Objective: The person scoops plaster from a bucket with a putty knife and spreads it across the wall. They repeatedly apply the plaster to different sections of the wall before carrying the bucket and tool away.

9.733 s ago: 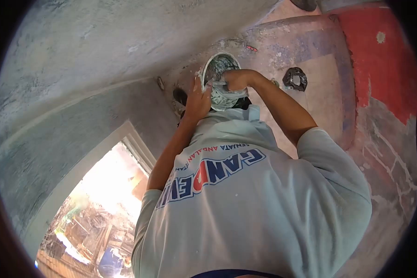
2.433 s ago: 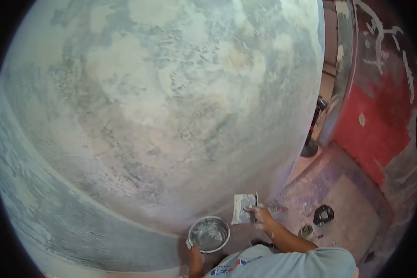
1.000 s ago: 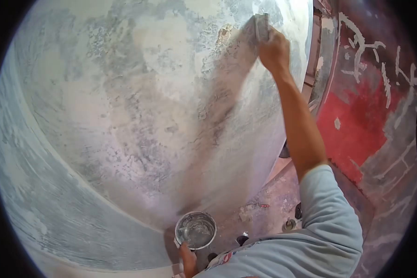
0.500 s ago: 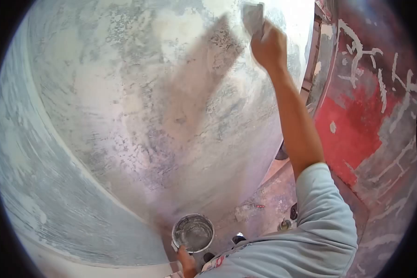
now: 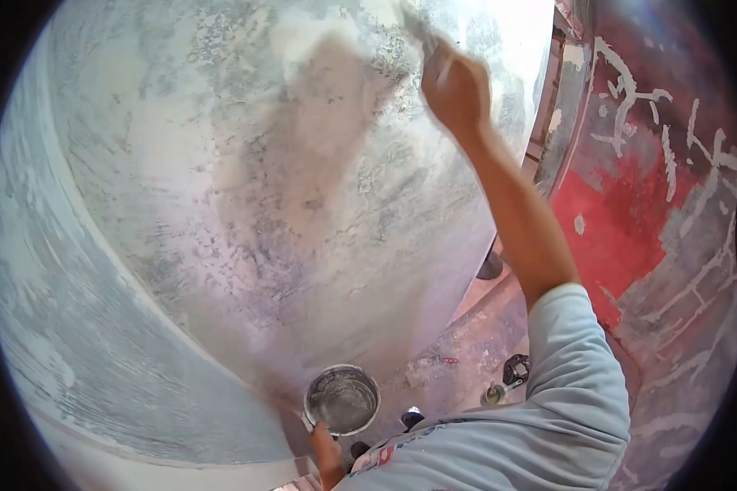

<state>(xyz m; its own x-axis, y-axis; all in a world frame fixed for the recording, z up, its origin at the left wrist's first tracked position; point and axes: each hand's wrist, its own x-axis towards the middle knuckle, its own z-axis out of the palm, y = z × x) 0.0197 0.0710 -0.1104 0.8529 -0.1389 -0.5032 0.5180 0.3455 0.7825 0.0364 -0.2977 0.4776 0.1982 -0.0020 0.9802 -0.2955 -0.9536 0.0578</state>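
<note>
My right hand [image 5: 458, 88] is raised at the upper right of the pale, mottled wall [image 5: 221, 188], closed on a flat scraper [image 5: 416, 24] whose blade lies close to the wall and is smeared by motion. Low in view, my left hand [image 5: 326, 452] grips the near left rim of a round bucket [image 5: 341, 399]. Grey paste coats the bucket's inside. A soft shadow of the raised arm falls across the wall.
A red and grey wall [image 5: 614, 221] with pale filler lines stands on the right, past a narrow frame [image 5: 561, 114]. Small objects [image 5: 514, 371] lie on the stained floor [image 5: 467, 348]. A curved grey band [image 5: 98, 327] borders the left.
My right hand has moved left and slightly down with the scraper, and its shadow has shifted left. My left hand still holds the bucket, which appears slightly higher in view.
</note>
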